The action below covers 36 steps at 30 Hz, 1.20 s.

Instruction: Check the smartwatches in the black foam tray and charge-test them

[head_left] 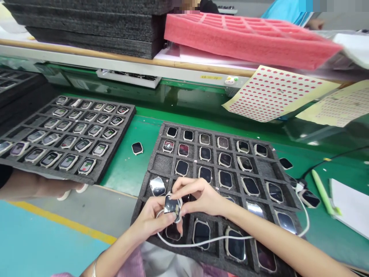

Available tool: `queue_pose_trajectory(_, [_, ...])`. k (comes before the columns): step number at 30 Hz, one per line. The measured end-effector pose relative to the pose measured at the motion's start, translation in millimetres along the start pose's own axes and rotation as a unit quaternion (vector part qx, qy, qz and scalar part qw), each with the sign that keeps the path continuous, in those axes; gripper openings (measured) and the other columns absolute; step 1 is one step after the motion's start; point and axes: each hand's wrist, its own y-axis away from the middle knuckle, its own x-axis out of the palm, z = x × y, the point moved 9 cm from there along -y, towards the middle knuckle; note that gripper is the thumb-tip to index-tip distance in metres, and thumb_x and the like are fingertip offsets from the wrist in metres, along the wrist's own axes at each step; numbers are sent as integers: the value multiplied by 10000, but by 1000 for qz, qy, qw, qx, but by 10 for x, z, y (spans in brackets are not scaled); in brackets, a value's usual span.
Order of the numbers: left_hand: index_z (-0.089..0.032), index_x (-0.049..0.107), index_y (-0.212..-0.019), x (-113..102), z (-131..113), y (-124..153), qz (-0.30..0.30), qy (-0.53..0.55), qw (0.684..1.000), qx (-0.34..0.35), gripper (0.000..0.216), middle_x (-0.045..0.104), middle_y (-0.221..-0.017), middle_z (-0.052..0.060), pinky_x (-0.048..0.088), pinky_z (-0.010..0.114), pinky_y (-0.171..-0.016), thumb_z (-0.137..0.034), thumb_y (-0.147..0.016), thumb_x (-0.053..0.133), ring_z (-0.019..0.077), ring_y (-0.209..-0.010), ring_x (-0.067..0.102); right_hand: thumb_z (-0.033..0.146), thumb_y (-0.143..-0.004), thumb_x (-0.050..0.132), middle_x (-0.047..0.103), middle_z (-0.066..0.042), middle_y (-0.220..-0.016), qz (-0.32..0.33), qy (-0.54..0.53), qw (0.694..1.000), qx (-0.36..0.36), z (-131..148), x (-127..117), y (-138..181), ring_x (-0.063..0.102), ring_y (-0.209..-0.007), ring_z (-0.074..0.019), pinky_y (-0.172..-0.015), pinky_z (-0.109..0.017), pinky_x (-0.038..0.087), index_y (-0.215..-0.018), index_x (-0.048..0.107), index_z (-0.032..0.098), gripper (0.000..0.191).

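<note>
Above the near-left part of a dark foam tray, my left hand grips a smartwatch body with a dark, shiny screen. The thumb presses on the lower part of its face. My right hand pinches the top and right edge of the same watch. A white cable runs from behind the watch, loops across the tray and rises at the right; its end at the watch is hidden by my fingers. Around my hands, several strapless watches lie in the tray's compartments, one with a reflective screen just left.
A second foam tray of watches is at left, with part of a person's bare skin beside it. A loose watch lies between the trays. At right are a green pen and white paper. Pink foam sits on the shelf.
</note>
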Motion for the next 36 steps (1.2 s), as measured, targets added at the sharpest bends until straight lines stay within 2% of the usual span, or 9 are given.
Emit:
queue_pose_trajectory(5, [-95, 641, -819, -66, 0, 10, -59, -62, 996, -11, 265, 631, -603, 44, 180, 162, -395, -358, -789, 661, 20, -398, 299, 187, -767, 734, 604, -64, -1011, 14, 97, 995, 5, 126, -21, 14, 579, -946, -180, -863, -347, 461, -1164, 637, 220, 410])
queue_pose_trajectory(12, [-123, 668, -892, -147, -29, 21, -131, -111, 985, 15, 251, 617, -724, 22, 391, 192, -546, -339, -764, 683, 101, -598, 485, 249, -735, 766, 587, -88, -1092, 10, 213, 976, -32, 206, 46, 47, 553, -1008, -200, -894, -361, 459, -1273, 525, 194, 592])
queue_pose_trajectory(17, [-148, 648, -1007, -132, -63, 0, -148, -171, 974, 13, 298, 641, -854, 48, 439, 219, -649, -354, -791, 647, 161, -771, 553, 241, -830, 654, 561, -112, -1093, -11, 367, 930, 3, 266, 43, 61, 509, -1018, -234, -881, -411, 444, -1224, 531, 174, 418])
queue_pose_trajectory(20, [-154, 624, -1009, -92, -65, -13, -133, -176, 975, 12, 313, 624, -787, 29, 429, 207, -604, -368, -782, 655, 140, -697, 540, 219, -802, 674, 568, -87, -1072, -17, 373, 928, -1, 363, -83, -36, 519, -1013, -223, -893, -384, 439, -1169, 551, 180, 389])
queue_pose_trajectory(22, [-150, 614, -931, -76, -42, -14, -123, -172, 977, 7, 242, 586, -701, 2, 407, 190, -566, -362, -814, 620, 103, -610, 499, 245, -801, 682, 574, -75, -1065, -64, 374, 925, -14, 386, -259, -164, 529, -1017, -214, -912, -369, 430, -1136, 561, 183, 362])
queue_pose_trajectory(25, [-145, 586, -898, -66, 19, -12, -108, -169, 980, -16, 212, 558, -667, -16, 352, 162, -485, -347, -834, 603, 55, -511, 426, 301, -789, 699, 575, -93, -1054, -121, 455, 882, -9, 256, -434, -381, 521, -1016, -241, -907, -403, 419, -1105, 582, 161, 365])
queue_pose_trajectory(28, [-153, 542, -1005, -44, 68, -15, -78, -167, 982, -43, 279, 605, -749, 4, 237, 151, -367, -378, -844, 580, 8, -393, 330, 337, -783, 705, 579, -126, -1060, -80, 561, 824, 5, 75, -356, -524, 507, -1001, -277, -862, -445, 418, -1115, 593, 137, 404])
queue_pose_trajectory(30, [-153, 521, -1014, -26, 59, -12, -56, -171, 982, -52, 286, 634, -826, 36, 189, 155, -333, -397, -866, 538, -12, -348, 296, 338, -793, 697, 562, -144, -1105, -63, 602, 796, 3, 89, -315, -501, 488, -1033, -292, -849, -448, 412, -1157, 579, 140, 431])
queue_pose_trajectory(36, [-161, 523, -1069, 24, -87, -70, -30, -191, 979, -72, 332, 629, -933, 58, 321, 157, -406, -352, -815, 615, 19, -448, 385, 253, -818, 663, 608, -120, -891, -23, 664, 742, 90, 133, -370, -220, 553, -882, -285, -772, -427, 412, -1018, 646, 140, 230])
